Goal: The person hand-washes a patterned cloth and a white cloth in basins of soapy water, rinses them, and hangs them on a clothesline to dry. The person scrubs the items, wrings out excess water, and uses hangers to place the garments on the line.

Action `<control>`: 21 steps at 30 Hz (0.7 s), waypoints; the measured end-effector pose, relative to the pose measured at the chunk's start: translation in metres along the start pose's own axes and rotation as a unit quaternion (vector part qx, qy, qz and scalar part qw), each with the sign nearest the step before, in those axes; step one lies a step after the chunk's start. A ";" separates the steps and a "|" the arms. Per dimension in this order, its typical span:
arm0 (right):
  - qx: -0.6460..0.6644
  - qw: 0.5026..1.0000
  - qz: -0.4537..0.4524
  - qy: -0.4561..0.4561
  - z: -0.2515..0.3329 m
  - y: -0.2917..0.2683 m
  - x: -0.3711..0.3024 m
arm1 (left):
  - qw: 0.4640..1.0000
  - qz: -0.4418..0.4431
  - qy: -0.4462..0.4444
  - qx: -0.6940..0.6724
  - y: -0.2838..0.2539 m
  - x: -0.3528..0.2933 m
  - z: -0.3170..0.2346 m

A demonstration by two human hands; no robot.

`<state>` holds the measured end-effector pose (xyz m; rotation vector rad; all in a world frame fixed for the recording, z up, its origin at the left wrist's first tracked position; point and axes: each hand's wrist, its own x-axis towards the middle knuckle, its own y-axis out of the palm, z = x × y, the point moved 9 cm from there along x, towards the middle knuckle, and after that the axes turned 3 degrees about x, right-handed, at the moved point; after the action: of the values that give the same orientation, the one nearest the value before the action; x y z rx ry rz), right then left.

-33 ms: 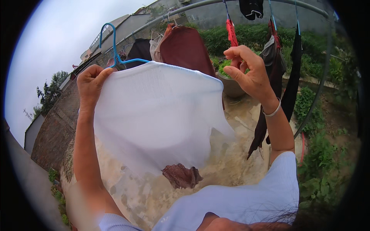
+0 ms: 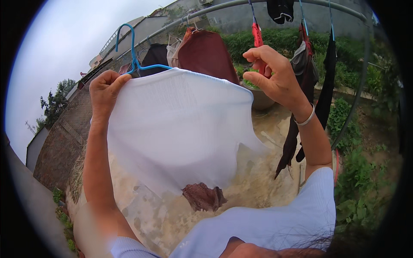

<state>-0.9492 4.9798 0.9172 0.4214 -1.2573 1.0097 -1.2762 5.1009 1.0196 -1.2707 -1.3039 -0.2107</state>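
A thin white garment (image 2: pixel 180 124) hangs spread on a blue hanger (image 2: pixel 134 60), whose hook and one arm show above the cloth. My left hand (image 2: pixel 105 92) is closed in a pinch on the garment's left shoulder and the hanger there. Past the garment's right shoulder, my right hand (image 2: pixel 277 79) is raised with thumb and curled fingers apart, holding nothing; a bangle sits on its wrist. Behind its fingers a red strip of cloth (image 2: pixel 257 35) shows, hanging from above. The garment's lower edge is blurred, and the hanger's other arm lies hidden inside the cloth.
A curved metal rail (image 2: pixel 223 6) crosses overhead. On it hang a maroon garment (image 2: pixel 206 53) and dark garments (image 2: pixel 325 90). A large planter (image 2: pixel 261 99) stands behind my right hand. Dark brown cloth (image 2: pixel 204 197) shows below the white garment. Green plants (image 2: pixel 357 185) grow at right.
My left hand, the hanger and the white garment have shifted slightly right. My right hand has moved a little left and up, closer to the garment's right shoulder.
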 end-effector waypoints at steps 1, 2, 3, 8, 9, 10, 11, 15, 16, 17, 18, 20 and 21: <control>-0.031 0.998 0.047 -0.020 0.005 0.006 0.012 | 1.000 0.002 0.002 -0.030 0.014 0.003 0.004; -0.062 0.993 0.094 -0.040 0.006 0.013 0.021 | 0.998 0.005 0.003 -0.058 0.025 0.006 0.005; -0.084 0.983 0.149 -0.064 0.003 0.020 0.026 | 0.998 0.006 0.004 -0.058 0.037 0.010 0.000; 0.170 0.896 0.394 0.109 -0.007 0.037 0.021 | 0.997 0.015 0.023 -0.066 0.072 0.024 -0.023; 0.214 0.884 0.394 0.130 -0.008 0.036 0.018 | 0.994 0.022 0.014 -0.107 0.078 0.024 -0.021; 0.250 0.872 0.392 0.156 -0.005 0.034 0.015 | 0.991 0.024 0.016 -0.132 0.086 0.026 -0.022; 0.298 0.874 0.334 0.188 0.003 0.034 0.014 | 0.987 0.026 0.017 -0.156 0.093 0.028 -0.023; 0.336 0.875 0.245 0.247 0.008 0.019 0.004 | 0.967 0.042 0.061 -0.246 0.130 0.050 -0.020; 0.334 0.880 0.214 0.260 0.009 0.019 0.005 | 0.962 0.052 0.077 -0.256 0.136 0.055 -0.022; 0.332 0.884 0.184 0.273 0.014 0.018 0.006 | 0.967 0.056 0.082 -0.235 0.143 0.059 -0.022; 0.324 0.888 0.147 0.292 0.013 0.015 0.006 | 0.969 0.065 0.089 -0.223 0.159 0.065 -0.024; 0.332 0.888 0.117 0.296 0.019 0.018 0.012 | 0.967 0.066 0.108 -0.221 0.172 0.077 -0.026; 0.331 0.889 0.110 0.297 0.019 0.022 0.016 | 0.964 0.062 0.112 -0.234 0.178 0.080 -0.023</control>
<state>-0.9788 4.9834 0.9327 0.4405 -0.3841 1.6184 -1.1046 5.1910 0.9874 -1.6677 -1.0047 -0.5837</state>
